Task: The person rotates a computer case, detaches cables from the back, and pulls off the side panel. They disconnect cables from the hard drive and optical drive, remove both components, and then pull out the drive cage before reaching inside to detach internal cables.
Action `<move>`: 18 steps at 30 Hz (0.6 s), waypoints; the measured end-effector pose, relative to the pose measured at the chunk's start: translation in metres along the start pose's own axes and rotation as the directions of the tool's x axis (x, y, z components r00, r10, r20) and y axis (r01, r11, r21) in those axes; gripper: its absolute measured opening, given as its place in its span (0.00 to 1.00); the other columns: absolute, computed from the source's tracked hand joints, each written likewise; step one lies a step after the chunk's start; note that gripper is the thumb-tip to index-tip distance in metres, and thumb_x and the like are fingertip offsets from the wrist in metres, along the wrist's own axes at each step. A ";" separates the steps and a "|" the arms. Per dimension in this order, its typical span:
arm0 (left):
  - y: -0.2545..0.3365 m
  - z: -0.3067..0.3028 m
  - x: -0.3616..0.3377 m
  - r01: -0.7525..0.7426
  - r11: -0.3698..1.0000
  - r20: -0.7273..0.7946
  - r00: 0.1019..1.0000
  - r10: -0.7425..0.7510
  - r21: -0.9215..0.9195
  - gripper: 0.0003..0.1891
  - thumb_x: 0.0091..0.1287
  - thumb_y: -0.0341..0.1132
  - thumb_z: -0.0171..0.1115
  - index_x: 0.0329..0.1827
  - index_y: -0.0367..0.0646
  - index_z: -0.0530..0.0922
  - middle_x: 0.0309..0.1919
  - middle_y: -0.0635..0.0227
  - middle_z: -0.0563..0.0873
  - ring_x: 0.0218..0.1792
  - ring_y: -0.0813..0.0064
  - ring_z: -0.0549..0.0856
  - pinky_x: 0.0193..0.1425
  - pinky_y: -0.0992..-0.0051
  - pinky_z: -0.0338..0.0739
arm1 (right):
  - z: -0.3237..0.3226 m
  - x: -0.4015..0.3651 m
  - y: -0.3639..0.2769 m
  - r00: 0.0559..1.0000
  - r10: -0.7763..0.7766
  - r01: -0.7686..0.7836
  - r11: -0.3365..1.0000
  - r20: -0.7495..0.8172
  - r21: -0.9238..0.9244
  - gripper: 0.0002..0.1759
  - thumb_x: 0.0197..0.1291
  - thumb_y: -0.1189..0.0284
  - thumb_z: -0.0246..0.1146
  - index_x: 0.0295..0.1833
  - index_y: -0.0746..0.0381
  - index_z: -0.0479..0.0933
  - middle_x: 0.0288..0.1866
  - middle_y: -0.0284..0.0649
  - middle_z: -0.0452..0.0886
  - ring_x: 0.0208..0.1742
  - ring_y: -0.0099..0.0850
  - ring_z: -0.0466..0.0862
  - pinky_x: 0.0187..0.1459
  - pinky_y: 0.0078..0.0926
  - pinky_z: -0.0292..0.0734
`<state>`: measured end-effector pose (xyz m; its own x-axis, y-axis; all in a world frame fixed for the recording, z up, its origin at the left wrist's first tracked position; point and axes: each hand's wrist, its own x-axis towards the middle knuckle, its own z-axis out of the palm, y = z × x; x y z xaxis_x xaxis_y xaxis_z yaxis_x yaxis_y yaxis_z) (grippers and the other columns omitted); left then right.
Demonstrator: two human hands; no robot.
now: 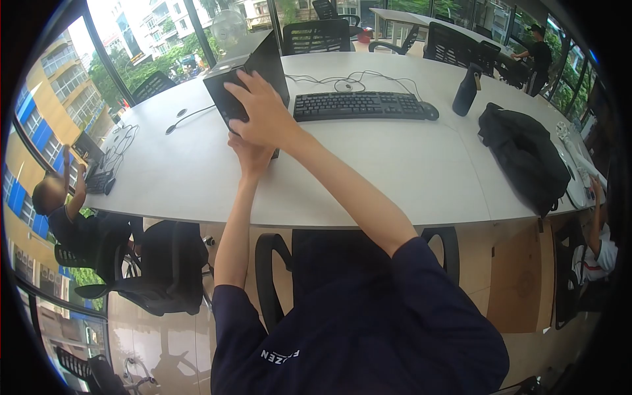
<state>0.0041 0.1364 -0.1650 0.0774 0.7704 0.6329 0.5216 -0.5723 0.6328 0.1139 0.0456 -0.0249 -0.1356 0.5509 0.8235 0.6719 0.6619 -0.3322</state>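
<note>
A black box-shaped computer case stands on the white table, turned at an angle. Across its near face spreads my right hand, the fingertips toward the upper edge and the thumb lower down, gripping the case. My left hand is below, crossed under the right wrist, closed on the lower part of the case; most of its fingers are hidden. Just right of the case lies a black keyboard, with a black mouse at its right end.
Loose cables run behind the keyboard, and a short cable lies left of the case. Farther right are a dark bottle and a black backpack on the white table. A person sits at the left; others are at the right.
</note>
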 end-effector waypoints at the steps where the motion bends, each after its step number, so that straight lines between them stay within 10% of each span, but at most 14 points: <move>1: 0.007 -0.001 -0.003 0.025 0.999 -0.015 1.000 -0.024 0.032 0.64 0.49 0.51 0.80 0.72 0.23 0.42 0.65 0.39 0.58 0.68 0.45 0.60 0.72 0.53 0.61 | -0.013 -0.026 -0.007 0.995 0.096 -0.101 0.985 0.041 0.139 0.35 0.54 0.66 0.72 0.69 0.60 0.72 0.79 0.51 0.63 0.81 0.56 0.58 0.75 0.51 0.60; 4: 0.030 -0.010 -0.014 0.108 0.986 -0.075 0.992 -0.099 0.127 0.58 0.50 0.45 0.78 0.71 0.22 0.44 0.62 0.38 0.61 0.66 0.44 0.64 0.70 0.55 0.64 | -0.053 -0.113 -0.017 0.925 0.098 -0.300 0.782 0.367 0.547 0.25 0.63 0.70 0.68 0.65 0.62 0.75 0.64 0.44 0.80 0.67 0.37 0.78 0.70 0.36 0.68; 7: 0.042 -0.011 -0.013 0.143 0.979 -0.098 0.987 -0.129 0.145 0.55 0.51 0.40 0.76 0.70 0.21 0.45 0.61 0.38 0.62 0.66 0.44 0.65 0.70 0.55 0.65 | -0.076 -0.182 -0.020 0.613 -0.162 -0.661 0.432 0.773 0.614 0.22 0.68 0.68 0.65 0.65 0.64 0.76 0.60 0.41 0.83 0.63 0.33 0.82 0.65 0.34 0.75; 12: 0.047 -0.014 -0.015 0.174 0.978 -0.070 0.983 -0.167 0.115 0.54 0.51 0.40 0.76 0.69 0.21 0.45 0.61 0.40 0.61 0.65 0.45 0.64 0.70 0.55 0.65 | -0.070 -0.252 0.001 0.272 -0.248 -0.574 0.734 0.930 0.364 0.27 0.73 0.59 0.58 0.70 0.63 0.72 0.71 0.51 0.74 0.74 0.47 0.71 0.74 0.43 0.64; 15: 0.045 -0.014 -0.016 0.169 0.974 -0.062 0.985 -0.161 0.154 0.54 0.52 0.40 0.76 0.69 0.21 0.45 0.61 0.41 0.60 0.65 0.45 0.64 0.70 0.55 0.65 | -0.040 -0.292 0.014 0.447 -0.021 -0.437 0.867 0.894 0.239 0.27 0.73 0.57 0.57 0.71 0.61 0.72 0.71 0.51 0.74 0.73 0.47 0.71 0.73 0.42 0.65; 18: 0.047 -0.015 -0.017 0.174 0.974 -0.049 0.985 -0.168 0.147 0.54 0.52 0.40 0.76 0.69 0.22 0.44 0.61 0.41 0.60 0.65 0.45 0.63 0.70 0.55 0.64 | -0.024 -0.298 0.030 0.395 0.138 -0.559 0.821 0.908 0.118 0.28 0.72 0.56 0.58 0.70 0.61 0.72 0.73 0.50 0.72 0.75 0.48 0.69 0.74 0.42 0.64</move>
<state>0.0143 0.0923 -0.1392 -0.0530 0.8409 0.5386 0.6466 -0.3821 0.6602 0.1922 -0.1107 -0.2688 -0.6224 0.7703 -0.1386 0.5411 0.2955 -0.7873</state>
